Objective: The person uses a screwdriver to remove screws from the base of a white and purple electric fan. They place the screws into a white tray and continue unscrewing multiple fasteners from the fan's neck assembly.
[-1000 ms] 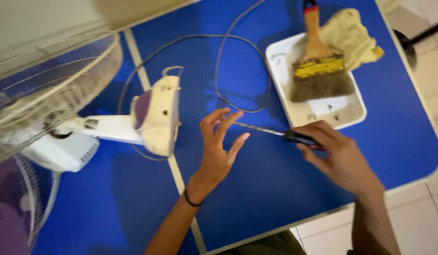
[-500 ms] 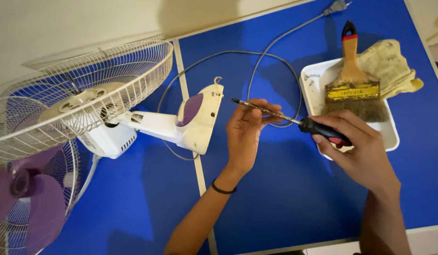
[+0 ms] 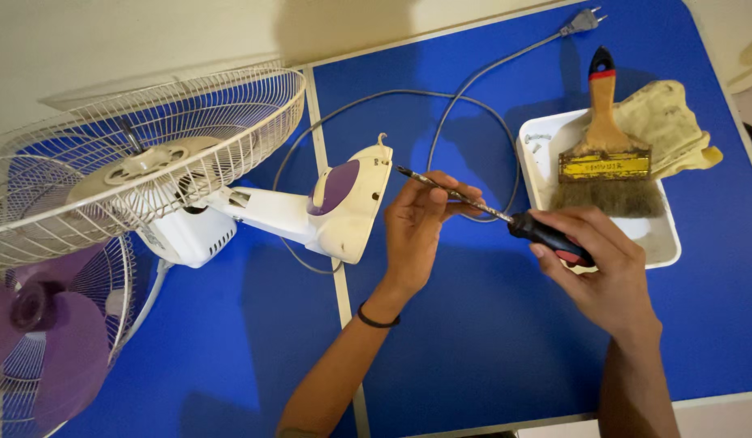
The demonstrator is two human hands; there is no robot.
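Note:
My right hand (image 3: pixel 597 264) grips the black and red handle of a screwdriver (image 3: pixel 538 231), whose long shaft points left and up. My left hand (image 3: pixel 421 223) pinches that shaft near its tip with thumb and fingers. The tip sits just right of the white and purple fan base (image 3: pixel 348 203), which lies on its side on the blue table (image 3: pixel 473 341). A white arm joins the base to the fan motor (image 3: pixel 185 235) and the white wire guard (image 3: pixel 141 154) at the left.
A grey power cord (image 3: pixel 465 101) loops across the table to a plug at the top right. A white tray (image 3: pixel 660 235) holds a wide paintbrush (image 3: pixel 605 154) and a yellowish cloth (image 3: pixel 668 122). A purple fan blade (image 3: pixel 55 341) with another guard lies at the lower left.
The view has shifted, so the fan fills more of the left side. My left hand went from spread open to pinching the screwdriver shaft, and both hands moved toward the fan base.

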